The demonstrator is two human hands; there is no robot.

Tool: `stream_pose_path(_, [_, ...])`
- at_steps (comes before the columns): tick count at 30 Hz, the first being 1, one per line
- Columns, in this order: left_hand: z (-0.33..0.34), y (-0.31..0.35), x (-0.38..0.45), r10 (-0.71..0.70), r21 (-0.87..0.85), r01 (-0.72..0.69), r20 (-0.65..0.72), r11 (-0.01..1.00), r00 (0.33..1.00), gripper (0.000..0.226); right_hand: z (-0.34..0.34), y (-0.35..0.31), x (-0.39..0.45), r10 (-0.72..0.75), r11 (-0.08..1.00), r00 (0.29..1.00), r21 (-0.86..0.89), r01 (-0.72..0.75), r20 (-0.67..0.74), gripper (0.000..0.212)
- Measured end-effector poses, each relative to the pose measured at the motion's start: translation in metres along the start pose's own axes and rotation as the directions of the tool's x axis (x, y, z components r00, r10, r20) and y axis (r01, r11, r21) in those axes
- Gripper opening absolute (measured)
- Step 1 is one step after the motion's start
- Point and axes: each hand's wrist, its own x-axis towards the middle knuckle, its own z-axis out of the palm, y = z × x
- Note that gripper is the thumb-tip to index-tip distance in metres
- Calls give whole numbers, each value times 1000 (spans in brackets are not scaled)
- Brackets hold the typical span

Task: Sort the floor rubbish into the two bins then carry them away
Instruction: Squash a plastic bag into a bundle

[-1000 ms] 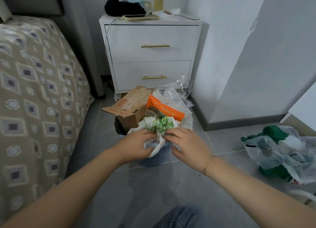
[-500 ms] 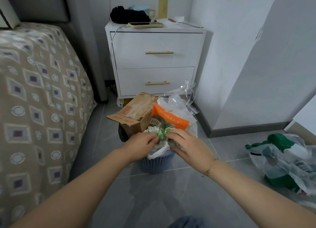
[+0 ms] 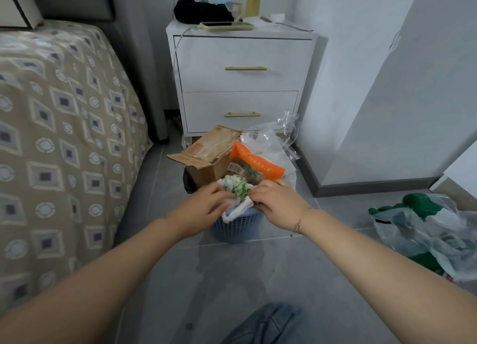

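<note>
Both forearms are bare, with no sleeves showing anywhere along them. A thin gold-toned chain bracelet (image 3: 298, 225) with a small dangling bead circles the wrist behind the right hand (image 3: 277, 204), while the left hand (image 3: 204, 209) and its wrist carry nothing. At the near edge, a knee in blue-grey denim (image 3: 268, 323) shows.
</note>
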Motion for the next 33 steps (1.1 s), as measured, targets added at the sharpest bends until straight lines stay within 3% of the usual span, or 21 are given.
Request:
stream_pose_path(2, [-7,-5,-15,62,47,-57,-104,997,993,38,1,0,4,-10,1000,1000,-17,10,26,25])
stream_pose_path(7, [-15,0,-16,-38,267,15,81,964,996,66,0,-1,15,-36,999,986,-20,39,163,29])
stream_pose_path(9, [-12,3,-8,-97,327,49,134,944,986,57,-2,-2,19,-22,1000,972,-9,25,233,30])
stream_pose_path(13, [-9,6,11,-271,406,151,259,901,927,17,-1,-7,24,-14,1000,955,-2,16,297,29])
stream_pose_path(15, [-12,11,14,-314,424,178,277,888,908,13,-2,-11,26,-2,1000,954,-5,3,301,25])
stream_pose_path(17, [-8,9,10,-281,407,172,226,897,933,11,-6,-14,25,41,998,958,37,-54,285,21])
stream_pose_path(20, [-1,11,-9,-246,232,220,94,948,965,24,-15,-17,18,85,975,969,182,-129,231,11])
stream_pose_path(22, [0,18,-23,-237,55,240,-62,969,970,31,-25,-19,9,103,938,977,308,-157,186,20])
stream_pose_path(24, [-5,32,-36,-307,-133,282,-233,950,923,37,-37,-22,1,151,899,980,393,-192,133,35])
stream_pose_path(26, [-12,49,-45,-393,-309,299,-314,903,864,36,-49,-25,-7,205,849,973,475,-229,103,37])
stream_pose_path(30, [-24,89,-47,-492,-693,259,-157,672,856,35,-68,-26,-29,266,729,955,621,-287,129,30])
stream_pose_path(33, [-21,117,-43,-474,-785,207,-122,584,872,34,-85,-13,-57,293,688,918,607,-397,269,33])
